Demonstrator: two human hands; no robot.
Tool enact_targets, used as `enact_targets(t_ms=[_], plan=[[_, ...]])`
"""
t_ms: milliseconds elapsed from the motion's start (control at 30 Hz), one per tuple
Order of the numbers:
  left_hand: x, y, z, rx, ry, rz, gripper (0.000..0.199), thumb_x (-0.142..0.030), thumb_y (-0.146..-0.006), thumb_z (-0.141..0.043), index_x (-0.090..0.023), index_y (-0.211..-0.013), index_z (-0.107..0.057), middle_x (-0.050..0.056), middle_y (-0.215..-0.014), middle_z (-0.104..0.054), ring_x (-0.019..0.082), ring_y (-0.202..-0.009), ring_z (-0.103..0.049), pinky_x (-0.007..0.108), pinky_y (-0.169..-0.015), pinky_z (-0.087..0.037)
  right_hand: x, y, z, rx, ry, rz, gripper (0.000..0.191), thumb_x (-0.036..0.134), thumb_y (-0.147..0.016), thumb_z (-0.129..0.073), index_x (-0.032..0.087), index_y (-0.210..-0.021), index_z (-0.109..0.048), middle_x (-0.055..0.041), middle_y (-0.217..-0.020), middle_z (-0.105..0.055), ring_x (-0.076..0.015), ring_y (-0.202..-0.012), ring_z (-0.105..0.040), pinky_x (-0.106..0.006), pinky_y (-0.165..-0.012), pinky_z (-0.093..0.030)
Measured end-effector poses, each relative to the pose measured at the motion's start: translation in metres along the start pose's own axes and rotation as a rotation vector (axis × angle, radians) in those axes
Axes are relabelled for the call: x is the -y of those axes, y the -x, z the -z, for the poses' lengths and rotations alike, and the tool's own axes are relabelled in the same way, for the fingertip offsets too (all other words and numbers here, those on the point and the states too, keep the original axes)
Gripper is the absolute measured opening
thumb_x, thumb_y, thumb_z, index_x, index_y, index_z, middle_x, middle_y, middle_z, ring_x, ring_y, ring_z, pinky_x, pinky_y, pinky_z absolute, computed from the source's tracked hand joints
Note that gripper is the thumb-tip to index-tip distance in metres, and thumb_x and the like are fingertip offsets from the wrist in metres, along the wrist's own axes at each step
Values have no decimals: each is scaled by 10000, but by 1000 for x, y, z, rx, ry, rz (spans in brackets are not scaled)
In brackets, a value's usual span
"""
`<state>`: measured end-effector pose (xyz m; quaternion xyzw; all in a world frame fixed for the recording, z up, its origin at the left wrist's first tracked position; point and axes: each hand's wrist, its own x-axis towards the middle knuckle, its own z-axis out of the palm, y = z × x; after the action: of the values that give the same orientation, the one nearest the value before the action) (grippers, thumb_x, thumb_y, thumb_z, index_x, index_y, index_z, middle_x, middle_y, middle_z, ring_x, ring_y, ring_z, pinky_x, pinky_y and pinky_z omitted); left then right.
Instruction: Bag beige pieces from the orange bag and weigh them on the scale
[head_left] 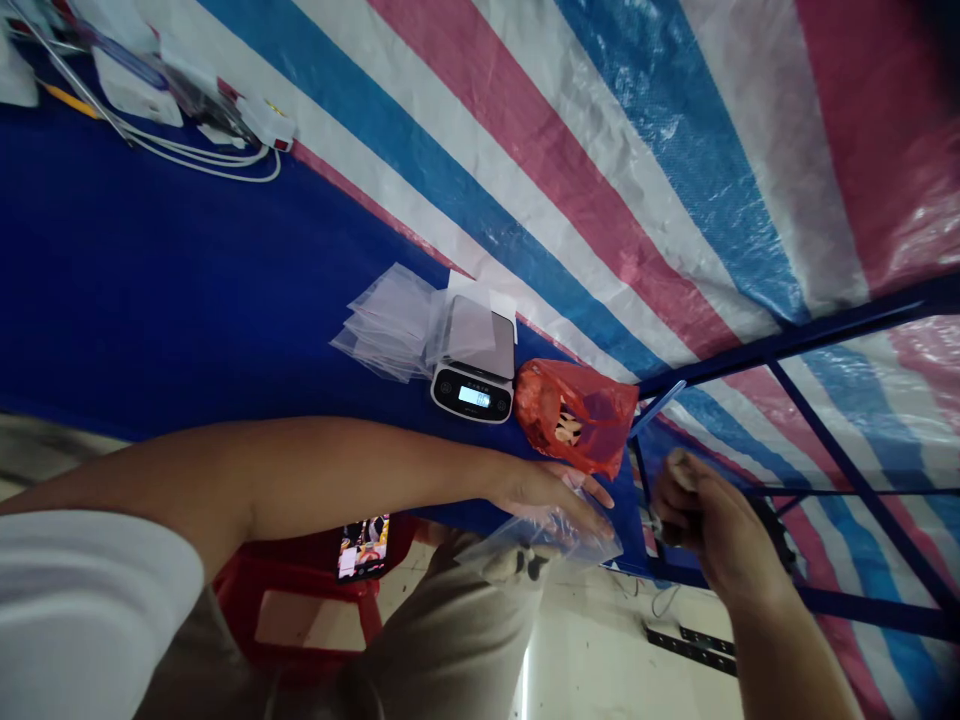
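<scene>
My left hand [559, 493] holds a clear plastic bag [544, 545] at the blue table's front edge; a few small dark and pale pieces show in the bag. Off to the right, my right hand [686, 505] is closed and smeared by motion, and what it holds cannot be made out. A red plastic bag [607, 425], open, with pale and dark pieces inside, lies just beyond my left hand. Beside it sits a digital scale [472, 398] with a lit display. Several flat clear bags [394, 320] are piled left of the scale, partly over its plate.
A power strip [266, 122] and white cables lie at the back left of the blue table [150, 280]. A blue metal frame [855, 430] stands at right before a striped sheet [525, 130]. Below are a phone [363, 548] and a red stool [255, 590].
</scene>
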<state>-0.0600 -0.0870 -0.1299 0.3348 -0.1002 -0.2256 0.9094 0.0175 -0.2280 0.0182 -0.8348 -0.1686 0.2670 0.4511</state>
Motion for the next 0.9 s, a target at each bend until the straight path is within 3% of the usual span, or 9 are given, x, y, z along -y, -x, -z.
enact_targets(t_ms=[133, 267, 367, 467, 567, 667, 767, 833, 900], plan=[[-34, 16, -21, 92, -52, -103, 751, -305, -517, -975, -206, -1145, -576, 28, -1008, -708, 153, -944, -669, 316, -852, -489, -25, 9, 28, -116, -183, 6, 389, 431, -808, -671, 239, -703, -350, 85, -635, -208, -83, -490, -239, -188, -423, -248], [-118, 42, -57, 120, -253, -288, 613, -260, -689, -874, -217, -1204, -544, 44, -1118, -678, 150, -998, -661, 335, -885, -505, -63, 10, 28, -119, -319, -18, 386, 450, -822, -677, 236, -713, -375, 82, -633, -240, -81, -487, -256, -186, -421, -267], [-187, 49, -73, 43, -579, -469, 538, -166, -757, -764, -185, -1225, -498, 79, -1139, -670, 164, -1032, -657, 367, -921, -513, -80, 7, 14, -110, -363, -5, 364, 461, -823, -670, 242, -729, -395, 81, -625, -261, -85, -482, -267, -196, -425, -297], [-223, 45, -56, -29, -1187, -518, 702, -172, -656, -816, -127, -1272, -482, 108, -1127, -676, 211, -1093, -635, 379, -954, -498, -85, 6, 1, -74, -355, -10, 371, 483, -814, -685, 243, -737, -412, 81, -621, -274, -85, -483, -277, -203, -433, -319], [-215, 48, -12, -173, -1746, -146, 677, -233, -559, -854, -176, -1187, -607, 88, -1165, -688, 266, -1078, -636, 414, -967, -474, -86, 11, -8, -38, -338, -25, 423, 525, -841, -684, 238, -725, -397, 78, -622, -290, -85, -497, -302, -205, -456, -345], [-190, 69, 24, -210, -1994, 195, 573, -344, -589, -856, -200, -1112, -670, 89, -1179, -698, 298, -1085, -629, 457, -1022, -444, -86, 20, -14, -29, -330, -27, 413, 547, -872, -666, 234, -749, -425, 74, -628, -316, -85, -508, -312, -200, -470, -353], [-172, 105, 30, -388, -2004, -48, 528, -467, -731, -771, -235, -1191, -656, 88, -1302, -646, 295, -1223, -572, 435, -1108, -391, -90, 25, -16, -17, -336, -16, 406, 550, -874, -668, 233, -758, -441, 73, -635, -318, -85, -513, -305, -194, -465, -346], [-165, 131, 23, -645, -1981, -249, 603, -491, -781, -722, -234, -1310, -589, 105, -1431, -552, 305, -1339, -489, 441, -1150, -358, -93, 24, -17, -7, -348, -10, 423, 549, -870, -673, 233, -738, -425, 71, -633, -317, -87, -510, -308, -195, -459, -343], [-155, 157, 17, -906, -1991, -305, 739, -512, -761, -730, -218, -1402, -508, 132, -1519, -451, 342, -1415, -402, 488, -1178, -328, -97, 23, -18, 3, -374, -7, 432, 549, -859, -682, 236, -731, -413, 72, -626, -315, -88, -501, -308, -200, -450, -339]])
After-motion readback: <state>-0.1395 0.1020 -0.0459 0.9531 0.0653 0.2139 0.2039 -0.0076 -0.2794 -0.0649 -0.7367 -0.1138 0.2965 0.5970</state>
